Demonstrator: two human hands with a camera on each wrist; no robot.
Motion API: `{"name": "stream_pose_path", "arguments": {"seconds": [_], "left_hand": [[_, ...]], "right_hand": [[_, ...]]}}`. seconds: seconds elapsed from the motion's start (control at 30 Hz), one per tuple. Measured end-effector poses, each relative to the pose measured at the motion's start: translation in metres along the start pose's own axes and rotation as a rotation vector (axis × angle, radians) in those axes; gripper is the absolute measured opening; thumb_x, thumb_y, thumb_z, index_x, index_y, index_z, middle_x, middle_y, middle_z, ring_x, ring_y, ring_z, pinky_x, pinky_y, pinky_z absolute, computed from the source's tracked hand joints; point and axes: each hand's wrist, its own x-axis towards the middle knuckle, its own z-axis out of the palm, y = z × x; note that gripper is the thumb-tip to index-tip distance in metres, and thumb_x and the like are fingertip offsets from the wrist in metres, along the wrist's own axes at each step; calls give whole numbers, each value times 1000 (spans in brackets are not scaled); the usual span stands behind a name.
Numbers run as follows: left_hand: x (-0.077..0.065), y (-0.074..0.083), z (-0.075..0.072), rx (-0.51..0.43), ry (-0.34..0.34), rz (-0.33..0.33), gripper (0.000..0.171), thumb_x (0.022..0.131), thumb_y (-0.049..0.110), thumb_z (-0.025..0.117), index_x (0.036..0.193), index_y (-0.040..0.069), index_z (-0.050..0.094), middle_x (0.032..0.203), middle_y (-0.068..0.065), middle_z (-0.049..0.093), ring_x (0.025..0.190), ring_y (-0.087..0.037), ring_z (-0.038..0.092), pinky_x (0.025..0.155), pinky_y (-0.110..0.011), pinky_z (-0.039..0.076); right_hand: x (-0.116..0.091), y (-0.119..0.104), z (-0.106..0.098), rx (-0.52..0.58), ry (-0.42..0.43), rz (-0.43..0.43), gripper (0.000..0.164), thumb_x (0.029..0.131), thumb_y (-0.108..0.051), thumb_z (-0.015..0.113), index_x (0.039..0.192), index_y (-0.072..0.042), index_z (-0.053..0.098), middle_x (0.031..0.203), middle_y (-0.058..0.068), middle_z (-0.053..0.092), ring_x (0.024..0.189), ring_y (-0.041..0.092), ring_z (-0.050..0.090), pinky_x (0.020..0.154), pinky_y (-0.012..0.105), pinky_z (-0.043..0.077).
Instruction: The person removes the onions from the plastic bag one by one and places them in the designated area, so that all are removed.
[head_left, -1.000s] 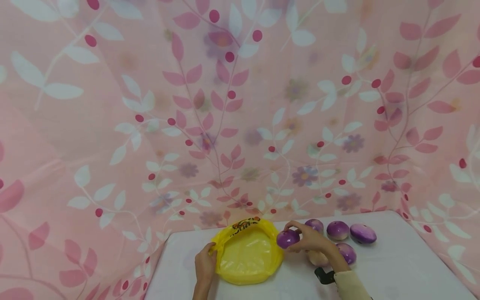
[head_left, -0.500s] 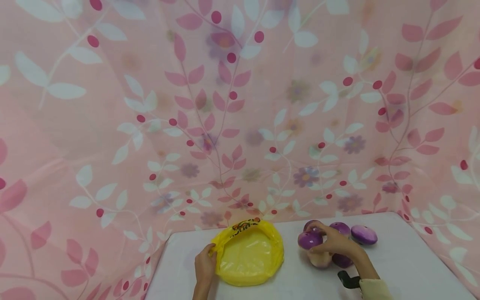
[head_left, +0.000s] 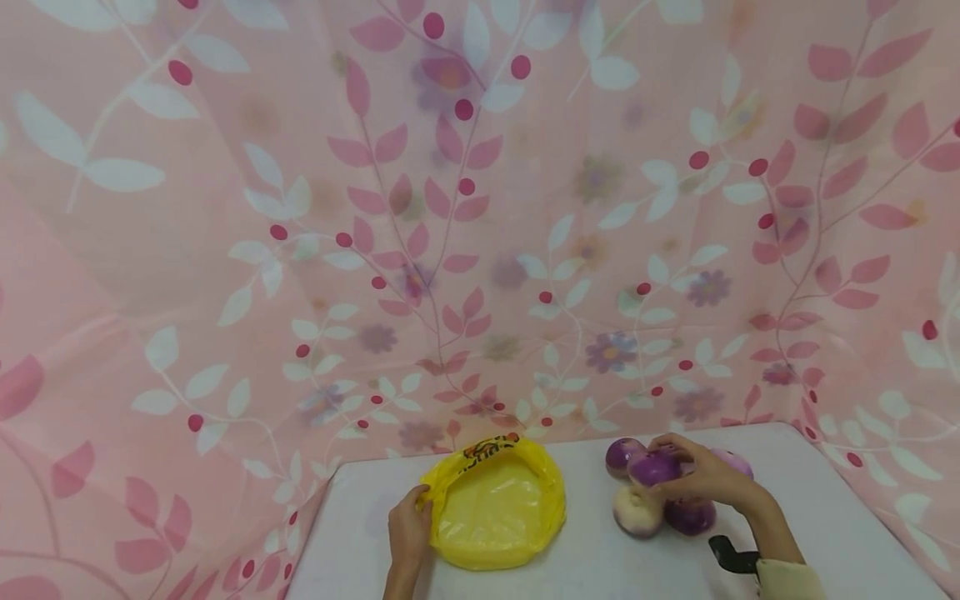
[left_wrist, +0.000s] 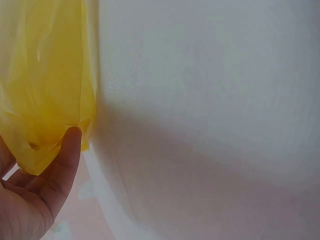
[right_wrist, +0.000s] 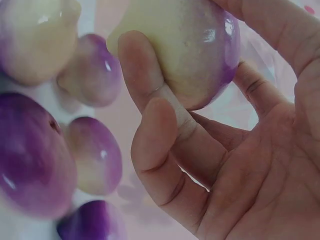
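In the head view my left hand (head_left: 410, 529) pinches the left edge of a yellow plastic bag (head_left: 553, 496) whose mouth is spread wide. Thumb and fingers grip the thin plastic in the left wrist view. To the right, my right hand (head_left: 708, 477) holds a shiny purple-and-cream turnip (head_left: 655, 469) above others of its kind. The right wrist view shows this held turnip (right_wrist: 195, 55) between thumb and fingers, apart from the group. Around it lie a purple turnip (head_left: 623, 457), a cream-side-up turnip (head_left: 637, 512) and a dark purple turnip (head_left: 691, 517); the hand partly hides more.
A white-covered table (head_left: 585, 554) carries everything. Behind it hangs a pink leaf-patterned cloth (head_left: 510, 250), close to the table's far edge. A black strap piece (head_left: 731, 557) sits at my right wrist by the sleeve. A gap of bare table separates bag and turnips.
My right hand has moved right, away from the bag's mouth to over the turnip group, still holding the turnip. My left hand and the bag have hardly moved.
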Motion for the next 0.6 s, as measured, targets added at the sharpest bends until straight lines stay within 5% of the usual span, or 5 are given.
{"name": "stream_pose_path", "arguments": {"seconds": [0.23,0.6], "left_hand": [[0,1,-1,-1,-6,-10,24,83,-6,72,106,-1,72,106,-18,71,102,-37,66,89,-53,51],[-1,1,-2,-2,10,4,24,82,-5,73,105,0,72,103,-17,72,100,-37,67,87,-52,53]], "right_hand": [[-12,1,-17,0,15,66,58,83,-17,79,132,-8,48,133,28,50,114,46,51,62,45,54],[-34,13,-39,-49,72,225,64,84,-25,78,136,-11,44,140,39,37,119,51,46,61,43,53]]}}
